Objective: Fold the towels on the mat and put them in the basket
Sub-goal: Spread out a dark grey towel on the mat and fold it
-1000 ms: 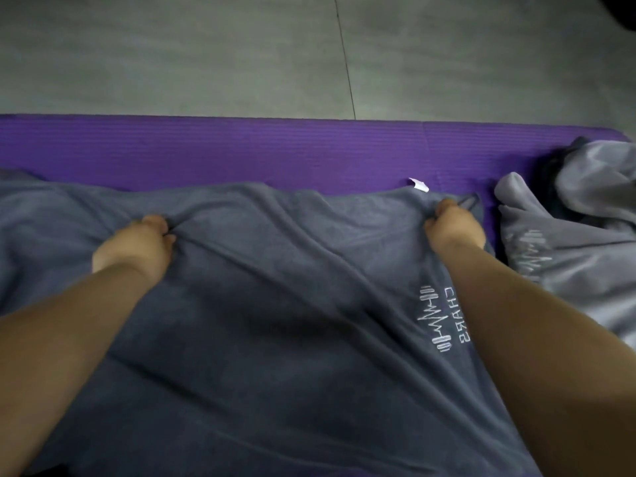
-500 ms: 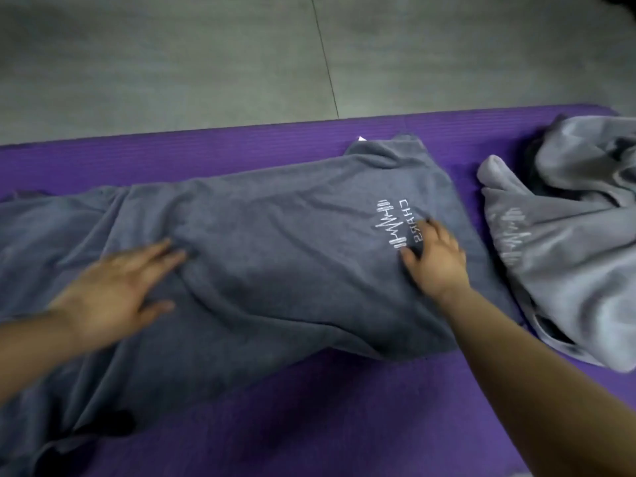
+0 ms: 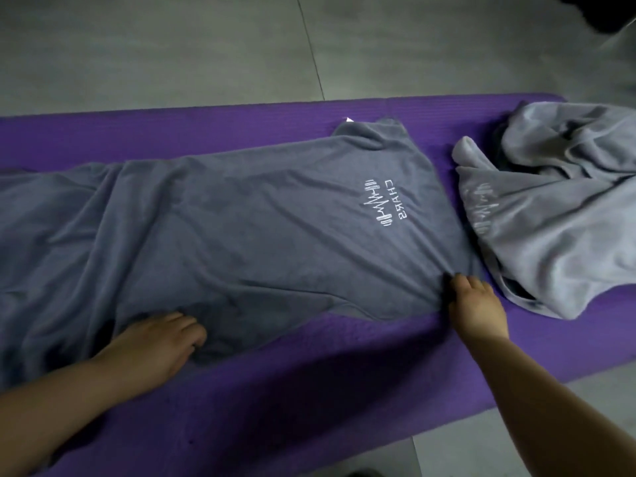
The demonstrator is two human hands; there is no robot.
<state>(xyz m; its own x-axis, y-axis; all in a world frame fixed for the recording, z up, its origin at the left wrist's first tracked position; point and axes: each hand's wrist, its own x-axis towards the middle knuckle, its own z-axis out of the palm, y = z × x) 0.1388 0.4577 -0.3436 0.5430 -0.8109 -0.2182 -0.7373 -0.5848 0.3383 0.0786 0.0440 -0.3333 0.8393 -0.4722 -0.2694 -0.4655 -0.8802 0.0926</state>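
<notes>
A second ago both hands held the far edge of the dark towel (image 3: 241, 218) bunched in their fingers; half a second ago they lay flat on it, smoothing; now they have slid back to its near edge, and the towel lies doubled lengthwise along the mat (image 3: 241, 390), its logo (image 3: 382, 203) uppermost and a white tag (image 3: 349, 119) peeping out at the far right corner; I take that to mean the first fold is laid and is being squared up, with shorter folds yet to make; the basket is not in view. The left hand (image 3: 161, 342) sits palm down on the near edge toward the left, forearm coming in low from the bottom left, fingers curled with the tips tucked into the cloth; whether its grip holds a pinch of towel or only presses on it I cannot tell; the right hand (image 3: 476, 304) is at the near right corner, arm reaching up from the lower right, fingers bent down onto the hem; creases fan out from the fingertips across the cloth, so its grip looks closed on the corner and drawing it taut. The towel's left part is rumpled and runs off the left of view; just beside its right end a pale towel (image 3: 557, 215) lies in a loose heap on the mat, unfolded; beyond the mat is grey floor (image 3: 172, 46).
</notes>
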